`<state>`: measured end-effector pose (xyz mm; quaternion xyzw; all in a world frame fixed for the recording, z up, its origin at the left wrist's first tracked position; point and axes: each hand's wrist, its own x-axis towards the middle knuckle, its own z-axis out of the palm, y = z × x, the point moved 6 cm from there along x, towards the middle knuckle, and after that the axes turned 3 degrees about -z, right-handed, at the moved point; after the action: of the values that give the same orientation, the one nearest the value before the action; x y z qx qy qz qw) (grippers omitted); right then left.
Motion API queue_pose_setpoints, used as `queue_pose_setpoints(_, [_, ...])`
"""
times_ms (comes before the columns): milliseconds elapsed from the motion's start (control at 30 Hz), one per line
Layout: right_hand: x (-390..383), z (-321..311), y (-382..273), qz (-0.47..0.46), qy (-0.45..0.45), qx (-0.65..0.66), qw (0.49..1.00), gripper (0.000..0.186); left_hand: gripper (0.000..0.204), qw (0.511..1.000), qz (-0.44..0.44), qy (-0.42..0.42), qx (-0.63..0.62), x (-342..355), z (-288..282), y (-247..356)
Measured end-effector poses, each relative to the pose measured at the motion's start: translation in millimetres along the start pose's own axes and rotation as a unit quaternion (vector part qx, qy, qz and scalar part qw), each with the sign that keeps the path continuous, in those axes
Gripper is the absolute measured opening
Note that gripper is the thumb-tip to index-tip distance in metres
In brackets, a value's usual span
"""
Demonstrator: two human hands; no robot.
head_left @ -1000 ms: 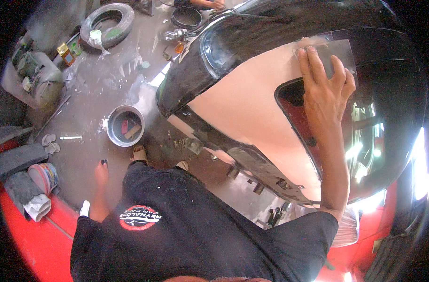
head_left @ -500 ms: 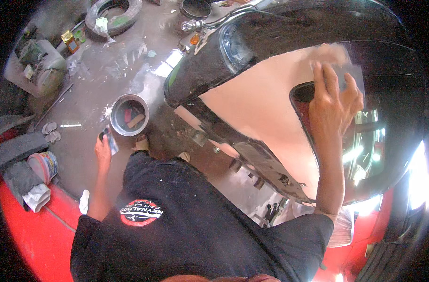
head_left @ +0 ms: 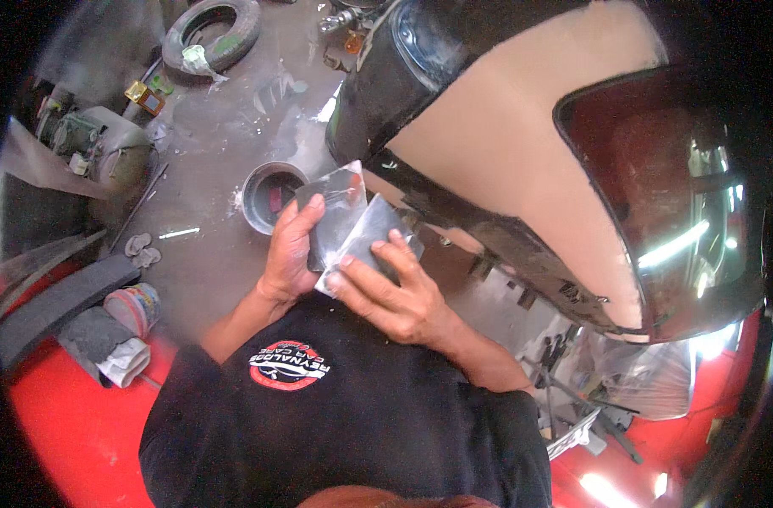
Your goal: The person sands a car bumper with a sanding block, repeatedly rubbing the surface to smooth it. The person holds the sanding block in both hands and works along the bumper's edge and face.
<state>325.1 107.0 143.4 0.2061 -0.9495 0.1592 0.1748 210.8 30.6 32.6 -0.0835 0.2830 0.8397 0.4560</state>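
Observation:
In front of my chest, my two hands are close together. A thin grey rectangular sheet (head_left: pixel 334 203) is gripped by my left hand (head_left: pixel 286 254), thumb on its face. My right hand (head_left: pixel 401 298) grips a second thin grey sheet (head_left: pixel 378 227), fingers spread over it. The two sheets meet or overlap, with pale smears along their edges; whether they are stiff I cannot tell. To the right stands a dark car body with a matt beige panel (head_left: pixel 505 127), apart from both hands. Just beyond my left hand is a round metal basin (head_left: pixel 247 203) with a reddish block inside.
A tyre (head_left: pixel 176 52) lies on the floor at the far left. Nearer are a pale tank (head_left: pixel 120 152), grey slippers (head_left: pixel 141 251) and a plastic bucket (head_left: pixel 134 310) on its side. Red surfaces (head_left: pixel 82 423) line the lower left. A glossy dark curved surface (head_left: pixel 682 195) borders the beige panel.
My right hand has left the beige panel and come down left with its sheet. My left hand has risen to meet it in front of my chest. My view has shifted.

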Motion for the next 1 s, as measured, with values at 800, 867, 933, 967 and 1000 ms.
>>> queue_pose_setpoints(800, [-166.7,11.9,83.4,0.490,0.218,0.270,0.800,0.022,0.026,0.960,0.135,0.208,0.134,-73.3,-55.8,-62.6])
queue_pose_setpoints(867, [-153.6,-4.6,82.4,0.470,0.219,0.232,0.823,0.020,0.025,0.966,0.138,0.195,0.099,-73.2,-59.8,-69.0])
queue_pose_setpoints(933, [-153.4,1.5,85.2,0.470,0.226,0.249,0.816,0.020,0.025,0.966,0.124,0.202,0.104,-68.8,-67.5,-69.1])
queue_pose_setpoints(967, [-150.8,3.8,86.8,0.470,0.230,0.255,0.813,0.020,0.024,0.966,0.117,0.202,0.106,-64.6,-69.3,-66.6])
queue_pose_setpoints(1000, [-143.9,6.0,86.6,0.471,0.234,0.252,0.812,0.021,0.024,0.967,0.121,0.195,0.108,-59.7,-68.5,-61.6])
